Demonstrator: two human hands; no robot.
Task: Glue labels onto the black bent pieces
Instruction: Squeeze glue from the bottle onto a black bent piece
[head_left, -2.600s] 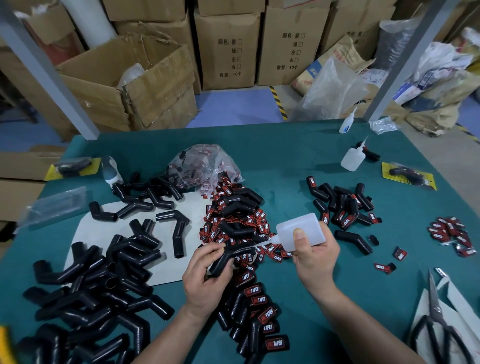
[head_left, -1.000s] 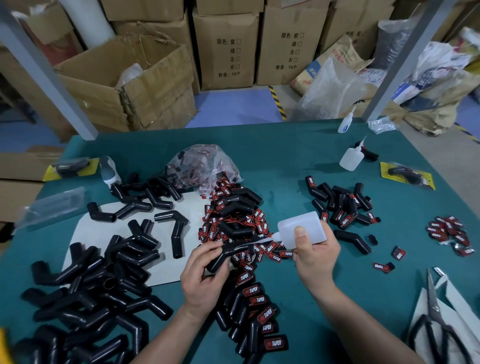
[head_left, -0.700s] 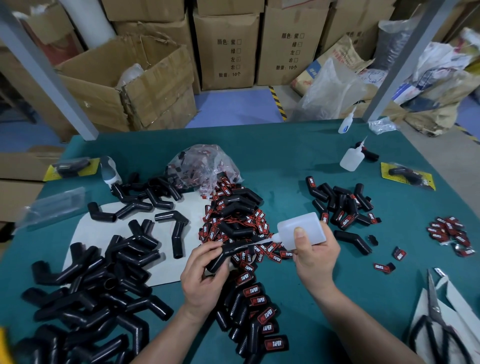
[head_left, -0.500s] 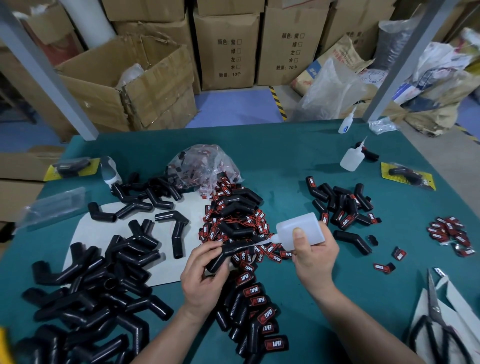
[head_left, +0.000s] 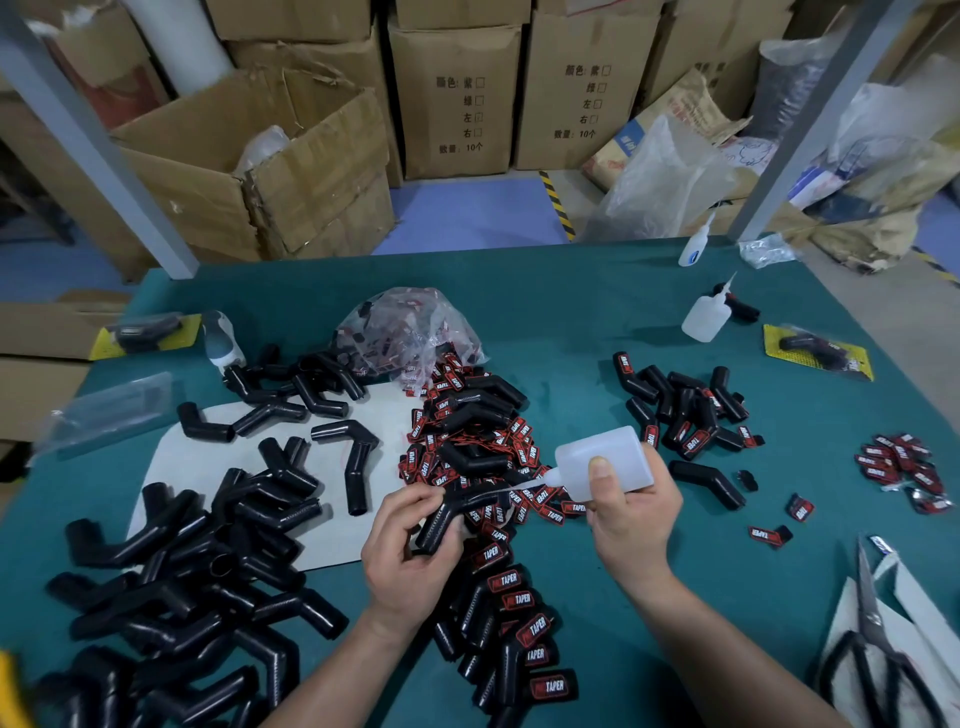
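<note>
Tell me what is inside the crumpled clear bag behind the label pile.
The clear bag holds red-and-black labels, seen dimly through its folds. Its bottom is hidden, so anything else inside cannot be told.

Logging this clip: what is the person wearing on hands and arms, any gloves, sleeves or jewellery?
Nothing worn shows. The left hand and right hand are bare: no gloves, no rings on the fingers in view. Neither wrist carries a watch or band. The left forearm and right forearm are uncovered to the picture's bottom edge; no sleeve shows.
</note>
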